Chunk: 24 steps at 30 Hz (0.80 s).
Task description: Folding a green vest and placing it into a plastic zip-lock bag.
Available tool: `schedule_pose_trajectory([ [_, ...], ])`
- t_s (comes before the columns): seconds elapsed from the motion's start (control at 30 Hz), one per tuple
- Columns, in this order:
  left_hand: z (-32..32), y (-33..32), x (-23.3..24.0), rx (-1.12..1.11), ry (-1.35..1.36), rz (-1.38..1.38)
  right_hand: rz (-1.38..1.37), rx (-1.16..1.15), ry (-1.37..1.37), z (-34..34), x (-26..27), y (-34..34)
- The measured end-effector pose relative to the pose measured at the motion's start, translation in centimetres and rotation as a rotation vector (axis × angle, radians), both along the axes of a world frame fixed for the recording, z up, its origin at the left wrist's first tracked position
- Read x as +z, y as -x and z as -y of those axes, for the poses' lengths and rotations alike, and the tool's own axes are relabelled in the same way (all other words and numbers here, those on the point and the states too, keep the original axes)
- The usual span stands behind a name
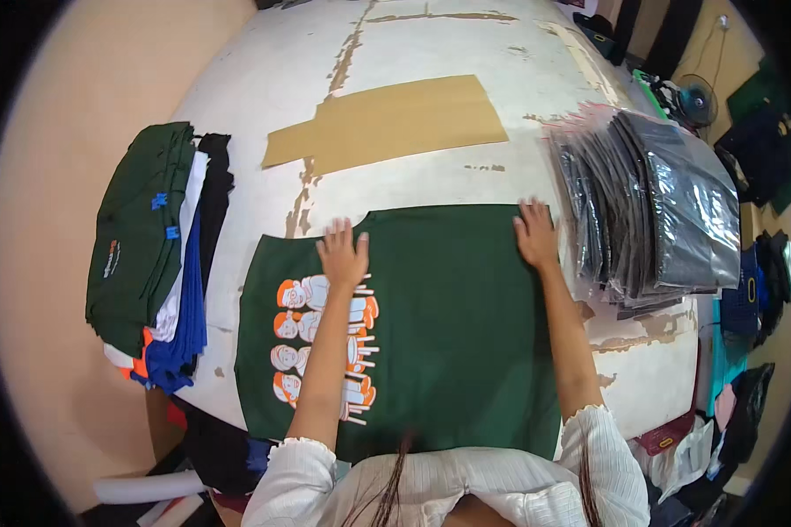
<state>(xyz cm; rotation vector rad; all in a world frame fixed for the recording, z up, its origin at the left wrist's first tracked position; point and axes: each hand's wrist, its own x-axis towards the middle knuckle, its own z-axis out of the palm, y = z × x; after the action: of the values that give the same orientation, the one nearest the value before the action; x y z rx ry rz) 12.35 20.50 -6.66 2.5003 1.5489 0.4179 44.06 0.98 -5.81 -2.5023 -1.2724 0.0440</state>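
A dark green T-shirt (455,316) lies spread flat on the table in front of me, its neck side to the left and its lower hem side to the right. An orange and white print (362,313) of several seated cartoon figures runs across its left part. My left hand (344,255) rests palm down on the far edge, near the armhole or sleeve, and its forearm covers part of the print. At the far right corner, my right hand (536,236) presses flat on the cloth. Neither hand grips anything. The near edge of the shirt is hidden by my body.
Folded green, white, blue and black garments (138,230) are piled at the left edge. Clear plastic bags with dark folded garments (692,211) form a stack at the right. A cardboard piece (402,125) lies beyond the shirt on the worn white table (422,49). A fan (697,101) stands far right.
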Motion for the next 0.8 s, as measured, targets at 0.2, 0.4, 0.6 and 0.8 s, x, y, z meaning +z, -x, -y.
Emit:
schedule_pose_trajectory([
  [0.2, -1.7, 10.4, 0.6, 0.317, 0.052, -0.109, 0.034, -0.125, 0.028, 3.2, -0.3, 0.8],
  [0.4, 4.2, 14.0, 0.7, 0.441, 0.066, -0.110, -0.030, -0.202, 0.127, 5.4, 0.4, 8.2],
  [0.6, 16.8, 7.7, 0.9, 0.073, 0.051, 0.070, 0.030, 0.247, -0.095, 6.2, -0.1, 23.5],
  [0.8, 25.5, 12.4, 2.5, -0.380, -0.033, 0.026, 0.005, 0.550, -0.104, 14.9, 1.9, 28.3],
])
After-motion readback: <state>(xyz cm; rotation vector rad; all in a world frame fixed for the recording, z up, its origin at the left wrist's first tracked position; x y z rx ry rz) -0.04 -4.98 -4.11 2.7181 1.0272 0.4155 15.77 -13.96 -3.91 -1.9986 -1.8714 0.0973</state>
